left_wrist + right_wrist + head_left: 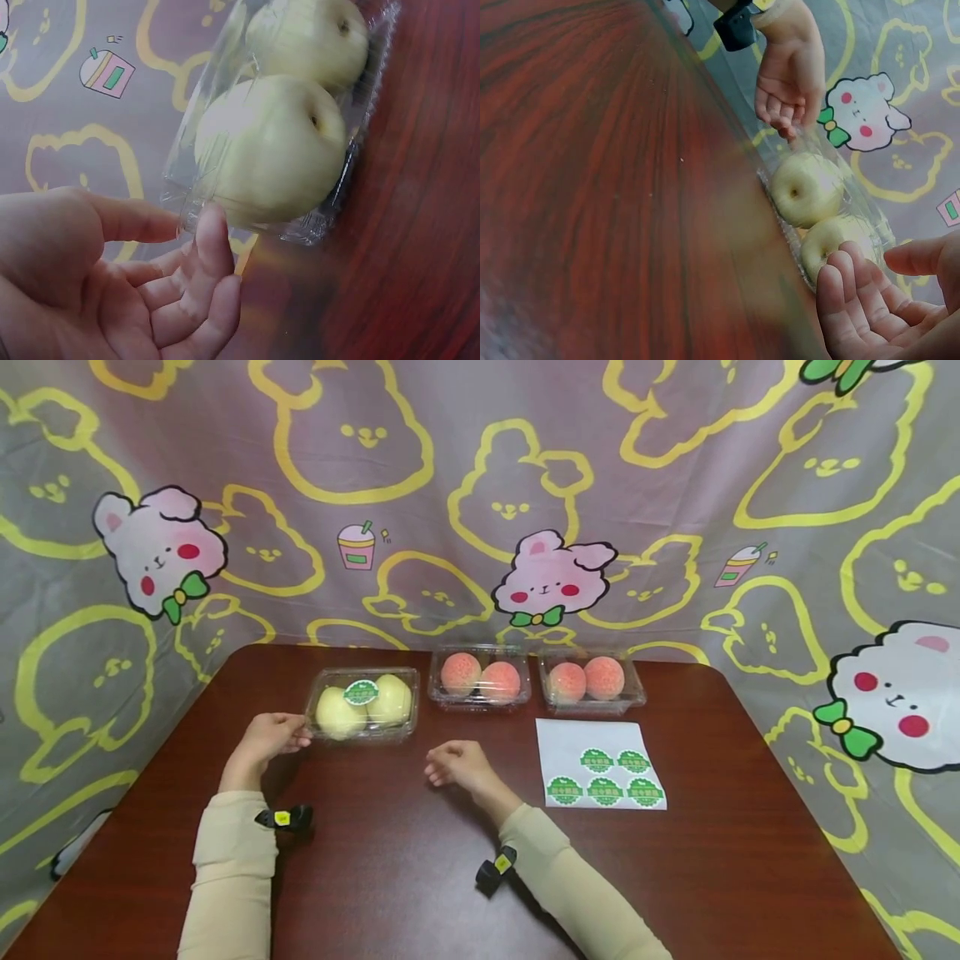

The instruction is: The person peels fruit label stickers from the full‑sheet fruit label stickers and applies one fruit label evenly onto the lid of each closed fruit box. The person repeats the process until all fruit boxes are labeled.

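Observation:
A clear plastic fruit box (397,732) with two pale yellow-green fruits (341,716) lies at the back left. On its lid is a round green-and-white sticker (361,692). My left hand (268,739) is at the box's left end; in the left wrist view its thumb and index finger pinch a corner of the clear plastic. The other fingers of that hand are loosely bent below. My right hand (461,766) hovers over the table, right of the box and apart from it. Its fingers are relaxed, with nothing in them.
Two more clear boxes with pink peaches, one in the middle (480,703) and one at right (626,700), stand along the back edge. A white sticker sheet (558,747) with several green stickers lies before the right one. A patterned curtain (420,527) hangs behind the brown table (720,860).

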Demonstrator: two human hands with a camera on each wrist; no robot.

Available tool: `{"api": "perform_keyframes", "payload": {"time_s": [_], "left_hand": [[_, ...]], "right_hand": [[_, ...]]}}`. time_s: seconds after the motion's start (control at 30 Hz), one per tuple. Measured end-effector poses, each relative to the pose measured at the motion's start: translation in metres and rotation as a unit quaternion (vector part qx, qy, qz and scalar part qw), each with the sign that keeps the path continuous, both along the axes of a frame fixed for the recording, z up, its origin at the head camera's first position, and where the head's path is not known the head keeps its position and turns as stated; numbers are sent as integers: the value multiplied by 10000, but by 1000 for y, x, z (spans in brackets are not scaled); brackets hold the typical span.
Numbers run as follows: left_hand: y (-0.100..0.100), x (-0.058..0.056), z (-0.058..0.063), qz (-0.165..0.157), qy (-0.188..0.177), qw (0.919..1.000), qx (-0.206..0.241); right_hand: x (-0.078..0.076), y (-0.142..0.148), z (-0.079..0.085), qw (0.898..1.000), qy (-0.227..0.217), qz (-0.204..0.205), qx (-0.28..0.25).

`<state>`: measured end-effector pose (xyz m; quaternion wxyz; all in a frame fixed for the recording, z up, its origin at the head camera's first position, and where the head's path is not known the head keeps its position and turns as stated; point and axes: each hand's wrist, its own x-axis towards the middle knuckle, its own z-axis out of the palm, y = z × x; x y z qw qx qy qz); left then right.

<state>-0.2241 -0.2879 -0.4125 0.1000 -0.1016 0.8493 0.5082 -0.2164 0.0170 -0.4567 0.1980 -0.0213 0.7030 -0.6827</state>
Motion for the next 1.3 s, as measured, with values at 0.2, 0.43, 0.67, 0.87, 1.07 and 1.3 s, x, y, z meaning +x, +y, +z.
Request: {"api": "perform_keyframes", "payload": {"time_s": [0.2, 0.43, 0.67, 0.87, 1.07, 1.3], "left_hand": [[3, 3, 1, 157, -198, 9981, 563], [7, 5, -3, 602, -56, 9940, 914], [11, 0, -7, 818, 199, 9889, 1226], [11, -6, -8, 985, 237, 9892, 1061], [11, -12, -9, 1096, 271, 9880, 1054], [11, -22, -9, 1276, 254, 9873, 917]], "right_hand": [[0, 4, 5, 10000, 13, -18, -61], [-1, 9, 4, 10000, 48, -49, -42], [-7, 19, 1, 9995, 162, -271, 84], [-11, 30, 3, 9952, 658, -342, 631], [-15, 44, 10, 9697, 1554, -365, 1851], [-23, 59, 13, 9504, 1773, -381, 2528]]}}
